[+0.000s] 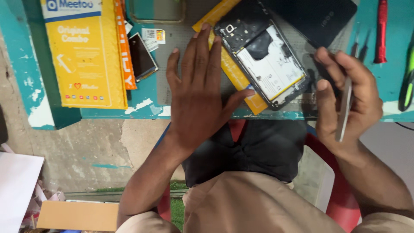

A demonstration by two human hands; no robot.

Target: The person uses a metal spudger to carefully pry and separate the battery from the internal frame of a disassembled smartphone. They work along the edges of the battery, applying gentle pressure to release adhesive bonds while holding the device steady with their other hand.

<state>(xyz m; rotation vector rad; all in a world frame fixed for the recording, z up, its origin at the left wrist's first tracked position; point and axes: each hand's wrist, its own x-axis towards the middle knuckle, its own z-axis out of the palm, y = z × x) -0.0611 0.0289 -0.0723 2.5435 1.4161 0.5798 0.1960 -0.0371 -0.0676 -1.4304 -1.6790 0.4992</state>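
The left hand [199, 92] lies spread, hiding part of the opened phone [263, 60]; the right hand [349, 92] pinches tweezers [343, 113], tips hidden.

left hand [199, 92]: lay over the grey mat [181, 43] and hid part of the yellow strip [233, 71] under the opened phone [263, 60].
right hand [347, 97]: covered the upper part of the metal tweezers [343, 114]; their tips could not be seen.
yellow box [84, 51]: cut off by the top edge.
red screwdriver [381, 30]: top cut off.
green tool [407, 82]: ran out at the right edge; kind unclear.
dark phone cover [317, 15]: cut off at the top.
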